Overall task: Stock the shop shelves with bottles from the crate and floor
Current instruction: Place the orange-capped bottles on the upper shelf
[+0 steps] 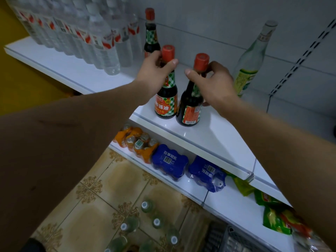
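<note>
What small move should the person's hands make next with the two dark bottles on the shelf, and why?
Probably let go. The left hand and right hand each grip the neck of a soy sauce bottle, and both appear to stand upright on the white shelf.

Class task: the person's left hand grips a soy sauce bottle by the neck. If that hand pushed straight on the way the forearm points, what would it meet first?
Probably the third soy sauce bottle standing behind the held one, just beyond the left hand; depth is unclear.
</note>
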Motion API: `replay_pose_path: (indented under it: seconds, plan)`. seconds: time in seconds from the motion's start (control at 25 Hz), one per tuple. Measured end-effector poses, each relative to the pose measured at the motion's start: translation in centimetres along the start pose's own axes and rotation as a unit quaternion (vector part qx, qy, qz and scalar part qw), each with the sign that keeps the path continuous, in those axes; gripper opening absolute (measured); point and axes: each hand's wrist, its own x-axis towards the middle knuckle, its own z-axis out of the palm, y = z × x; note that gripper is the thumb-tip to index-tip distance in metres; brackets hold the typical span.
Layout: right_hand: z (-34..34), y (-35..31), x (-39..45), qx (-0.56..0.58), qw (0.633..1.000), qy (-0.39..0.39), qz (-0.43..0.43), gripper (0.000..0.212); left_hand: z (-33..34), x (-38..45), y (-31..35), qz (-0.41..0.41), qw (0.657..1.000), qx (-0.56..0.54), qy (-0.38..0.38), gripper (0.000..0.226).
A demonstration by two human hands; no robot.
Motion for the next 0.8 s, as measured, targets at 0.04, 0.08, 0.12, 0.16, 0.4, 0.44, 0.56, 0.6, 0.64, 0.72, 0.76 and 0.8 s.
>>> replay_pose_path:
  seconds: [0.04,0.08,0.12,0.16,0.4,0.44,0.56,0.6,0.64,0.72,0.76,0.8]
  plan:
    - [0.1,0.4,-0.1,-0.002,1.0,-0.017,0.014,0.054,0.1,0.0,-0.5,-0.008,1.0,0.001,-0.011,0.036]
    - [0.4,1.1,-0.3,-0.012,0.999,-0.035,0.026,0.064,0.2,-0.2,-1.2,-0.021,1.0,0.005,-0.022,0.045]
    - [0.7,1.9,-0.5,-0.033,0.998,-0.053,0.027,0.071,0.4,-0.2,-2.0,-0.035,0.999,0.011,-0.032,0.053]
    - [1.2,2.8,-0.7,-0.063,0.995,-0.069,0.016,0.073,0.7,-0.2,-2.8,-0.043,0.998,0.021,-0.039,0.058]
    - [2.8,3.9,0.2,-0.119,0.992,-0.039,-0.028,0.061,0.4,0.9,-5.0,-0.039,0.996,0.064,-0.048,0.064]
    - [3.1,3.8,0.7,-0.121,0.992,-0.036,-0.025,0.062,-0.1,1.3,-5.0,-0.047,0.996,0.068,-0.044,0.066]
    - [4.2,3.6,2.0,-0.111,0.994,-0.018,-0.018,0.061,-1.8,2.5,-5.1,-0.078,0.994,0.066,-0.029,0.069]
    - [4.5,3.6,2.3,-0.108,0.994,-0.011,-0.017,0.061,-2.3,2.9,-5.2,-0.081,0.994,0.065,-0.028,0.068]
    - [4.7,3.7,2.5,-0.107,0.994,-0.008,-0.015,0.061,-2.6,3.2,-5.4,-0.081,0.994,0.069,-0.028,0.066]
    - [5.1,3.7,3.4,-0.11,0.994,-0.012,-0.006,0.061,-3.4,4.0,-5.8,-0.082,0.994,0.071,-0.023,0.06]
    - [5.2,3.6,3.9,-0.11,0.994,-0.015,0.001,0.06,-3.8,4.3,-6.1,-0.083,0.994,0.068,-0.019,0.058]
    - [5.4,3.4,4.4,-0.107,0.994,-0.016,0.007,0.06,-4.2,4.8,-6.3,-0.086,0.994,0.063,-0.013,0.057]
